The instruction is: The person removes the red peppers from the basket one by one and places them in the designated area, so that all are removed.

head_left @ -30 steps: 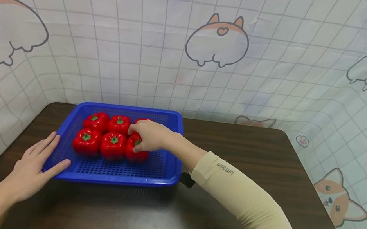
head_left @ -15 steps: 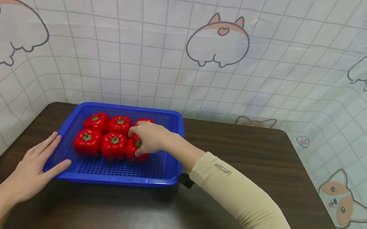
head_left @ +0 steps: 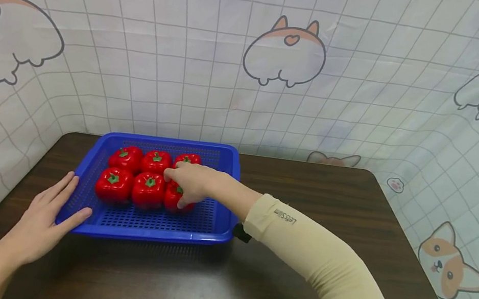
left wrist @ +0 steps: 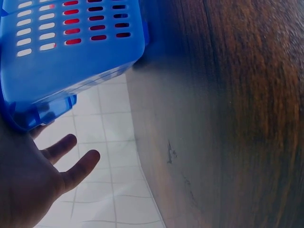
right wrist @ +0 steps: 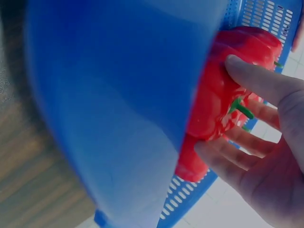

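A blue plastic basket (head_left: pixel 152 234) holds several glossy red bell peppers with green stems, set in two rows. My right hand (head_left: pixel 192 181) reaches into it from the right and holds the front-right bell pepper (head_left: pixel 173 196), thumb on the near side and fingers around the other side. In the right wrist view, that bell pepper (right wrist: pixel 209 111) shows its green stem between thumb and fingers. My left hand (head_left: pixel 38 228) rests at the basket's left front corner, fingers straight along the side. The left wrist view shows the left hand (left wrist: pixel 33 183) beside the basket wall (left wrist: pixel 71 66), fingers extended.
The basket stands on a dark wood-grain table (head_left: pixel 306 201), near its back left. A white grid-patterned cloth (head_left: pixel 188 59) with cartoon corgis hangs behind and at both sides. A small black object (head_left: pixel 242 232) shows under my right forearm.
My right hand has shifted slightly toward me, and more of the back-right bell pepper shows. The left hand and the basket have stayed in place.
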The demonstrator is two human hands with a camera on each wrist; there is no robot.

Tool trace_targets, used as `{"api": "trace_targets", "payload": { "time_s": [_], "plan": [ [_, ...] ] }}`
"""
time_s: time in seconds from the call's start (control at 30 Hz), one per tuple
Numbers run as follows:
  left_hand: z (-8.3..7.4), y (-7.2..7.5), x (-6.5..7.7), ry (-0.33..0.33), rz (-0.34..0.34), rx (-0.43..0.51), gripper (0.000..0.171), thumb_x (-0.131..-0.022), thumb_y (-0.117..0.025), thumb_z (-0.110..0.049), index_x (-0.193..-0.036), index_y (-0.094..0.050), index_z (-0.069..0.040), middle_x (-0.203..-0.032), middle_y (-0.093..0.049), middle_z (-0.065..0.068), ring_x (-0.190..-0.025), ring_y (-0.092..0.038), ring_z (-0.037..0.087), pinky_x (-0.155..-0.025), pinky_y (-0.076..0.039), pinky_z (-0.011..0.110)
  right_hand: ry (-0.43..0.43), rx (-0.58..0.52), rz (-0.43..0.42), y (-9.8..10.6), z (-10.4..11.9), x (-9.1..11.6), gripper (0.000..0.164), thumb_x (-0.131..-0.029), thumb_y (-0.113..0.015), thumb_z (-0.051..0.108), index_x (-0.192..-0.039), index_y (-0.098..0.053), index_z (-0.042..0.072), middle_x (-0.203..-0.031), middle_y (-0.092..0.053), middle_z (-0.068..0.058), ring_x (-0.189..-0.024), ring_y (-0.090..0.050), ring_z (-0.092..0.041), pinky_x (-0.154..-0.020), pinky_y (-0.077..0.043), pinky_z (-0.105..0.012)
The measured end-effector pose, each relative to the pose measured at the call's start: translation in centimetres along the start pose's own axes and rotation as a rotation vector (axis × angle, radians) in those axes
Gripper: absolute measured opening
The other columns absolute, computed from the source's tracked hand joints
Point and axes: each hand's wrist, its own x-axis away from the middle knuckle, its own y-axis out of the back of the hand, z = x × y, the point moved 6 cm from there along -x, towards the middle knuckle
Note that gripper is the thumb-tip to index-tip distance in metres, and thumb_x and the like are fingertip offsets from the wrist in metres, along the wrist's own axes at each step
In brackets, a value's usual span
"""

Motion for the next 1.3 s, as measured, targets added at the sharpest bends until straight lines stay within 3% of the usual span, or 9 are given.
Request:
{"api": "trace_targets", "payload": {
  "time_s": [0.37,0.57,1.3],
  "plan": [
    [0.0,0.0,0.0,0.001,0.003,0.010,0.079,-0.103,-0.060,-0.033,-0.162,-0.019,0.001,-0.169,-0.009,0.022,-0.144,-0.010,0.064,-0.111,-0.004,0.077,0.046,-0.036,0.007,0.9,0.0,0.9,0.054,-0.090,-0.080,0.022,-0.139,-0.058,0.018,-0.130,-0.054,-0.003,-0.112,-0.052,-0.014,-0.087,-0.052,-0.029],
    [0.0,0.0,0.0,-0.001,0.002,0.011,0.079,-0.103,-0.060,-0.032,-0.162,-0.019,0.000,-0.169,-0.009,0.023,-0.143,-0.010,0.064,-0.111,-0.004,0.077,0.064,-0.052,-0.007,1.9,-0.3,1.9,0.054,-0.090,-0.079,0.020,-0.139,-0.059,0.016,-0.135,-0.054,-0.004,-0.115,-0.053,-0.015,-0.091,-0.052,-0.029],
    [0.0,-0.1,0.0,-0.008,0.000,0.008,0.081,-0.102,-0.063,-0.033,-0.162,-0.020,0.001,-0.169,-0.010,0.023,-0.142,-0.012,0.065,-0.111,-0.006,0.077,0.065,-0.103,-0.124,5.7,-3.5,7.6,0.055,-0.089,-0.079,0.020,-0.140,-0.058,0.016,-0.133,-0.054,-0.007,-0.116,-0.054,-0.018,-0.090,-0.053,-0.030]
  ]
}}
